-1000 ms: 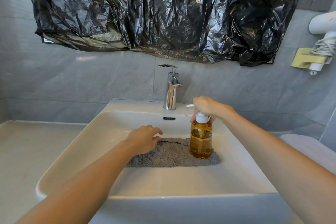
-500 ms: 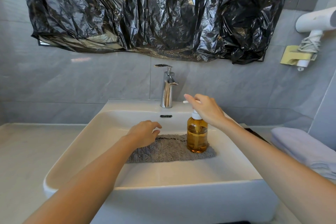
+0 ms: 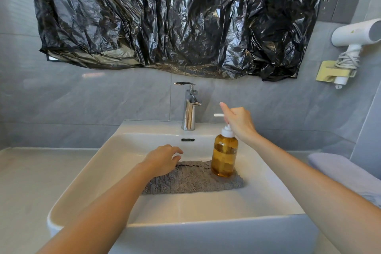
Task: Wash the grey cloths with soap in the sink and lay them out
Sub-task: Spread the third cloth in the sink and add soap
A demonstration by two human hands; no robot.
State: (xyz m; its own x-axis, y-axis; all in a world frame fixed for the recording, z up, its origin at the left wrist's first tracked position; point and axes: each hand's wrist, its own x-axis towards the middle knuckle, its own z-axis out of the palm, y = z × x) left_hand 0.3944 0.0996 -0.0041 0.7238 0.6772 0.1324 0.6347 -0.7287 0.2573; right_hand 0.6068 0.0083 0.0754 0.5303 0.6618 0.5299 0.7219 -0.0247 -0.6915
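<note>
grey-tiled washroom wall, black plastic sheet (image 3: 165,16) hung across it. white sink (image 3: 268,187): one grey cloth (image 3: 191,179) flat on the basin floor, amber soap bottle (image 3: 224,156) upright on its right end. left hand (image 3: 162,159): fingers bent, apart, holding nothing, at the cloth's left end. right hand (image 3: 239,121): over the pump head, index finger raised; hold on the pump hidden, cannot tell. handling: press straight down, nozzle over cloth; the soft footing may tip the bottle. room: faucet (image 3: 189,113) close behind, basin walls near, worktop (image 3: 31,181) at left likely suits laying out.
</note>
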